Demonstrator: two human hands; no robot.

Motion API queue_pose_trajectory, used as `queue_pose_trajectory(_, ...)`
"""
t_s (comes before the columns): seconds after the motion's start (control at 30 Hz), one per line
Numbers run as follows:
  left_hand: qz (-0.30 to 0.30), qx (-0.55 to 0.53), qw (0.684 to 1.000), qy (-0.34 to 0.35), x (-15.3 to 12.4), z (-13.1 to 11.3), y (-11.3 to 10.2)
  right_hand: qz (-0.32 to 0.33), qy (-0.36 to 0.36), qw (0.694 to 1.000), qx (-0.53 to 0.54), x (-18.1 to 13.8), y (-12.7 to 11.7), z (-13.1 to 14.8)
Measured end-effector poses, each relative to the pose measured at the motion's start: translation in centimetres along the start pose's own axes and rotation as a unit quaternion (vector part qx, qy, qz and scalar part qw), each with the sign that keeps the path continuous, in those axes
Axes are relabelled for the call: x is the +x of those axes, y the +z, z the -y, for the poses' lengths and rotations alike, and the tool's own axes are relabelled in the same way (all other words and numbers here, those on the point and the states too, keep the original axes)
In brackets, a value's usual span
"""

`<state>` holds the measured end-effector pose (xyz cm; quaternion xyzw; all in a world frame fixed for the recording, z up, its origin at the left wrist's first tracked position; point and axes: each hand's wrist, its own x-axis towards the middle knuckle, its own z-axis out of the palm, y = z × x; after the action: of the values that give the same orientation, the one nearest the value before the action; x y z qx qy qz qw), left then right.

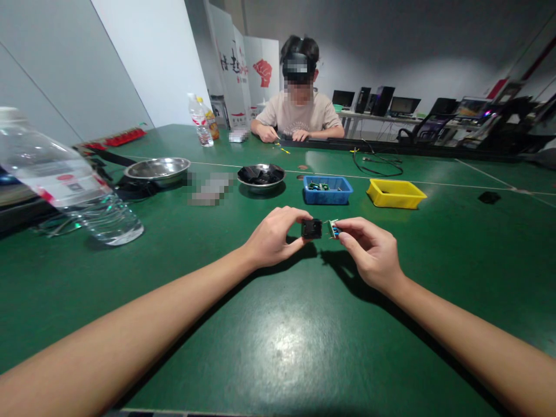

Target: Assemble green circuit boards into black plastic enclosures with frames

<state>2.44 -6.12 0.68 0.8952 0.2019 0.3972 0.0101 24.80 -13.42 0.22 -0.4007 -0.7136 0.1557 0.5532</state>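
Note:
My left hand (273, 237) pinches a small black block-shaped part (311, 229) between thumb and fingers, just above the green table (278, 347). My right hand (369, 249) pinches a small blue and silver component (333, 229) right beside it, the two parts almost touching. Both hands hover over the middle of the table, in front of a blue bin (328, 190) with small green parts inside.
A yellow bin (395, 193) sits right of the blue one. A metal bowl (261, 175) of black parts and an empty-looking metal dish (157, 169) stand farther left. A tilted water bottle (65, 182) fills the near left. Another person (299, 110) works at the far edge, with cables (377, 165) nearby.

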Motion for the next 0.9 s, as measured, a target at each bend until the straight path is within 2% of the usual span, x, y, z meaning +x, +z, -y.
queue_pose_trajectory(0.4, -0.003, 0.006, 1.0, 0.004, 0.1, -0.06, -0.07, 0.005, -0.057, 0.997, -0.048, 0.05, -0.09, 0.13)
queue_pose_trajectory(0.9, 0.005, 0.008, 1.0, 0.0, 0.13, -0.04, -0.08, -0.011, -0.041, 0.998, -0.046, 0.08, -0.08, 0.24)
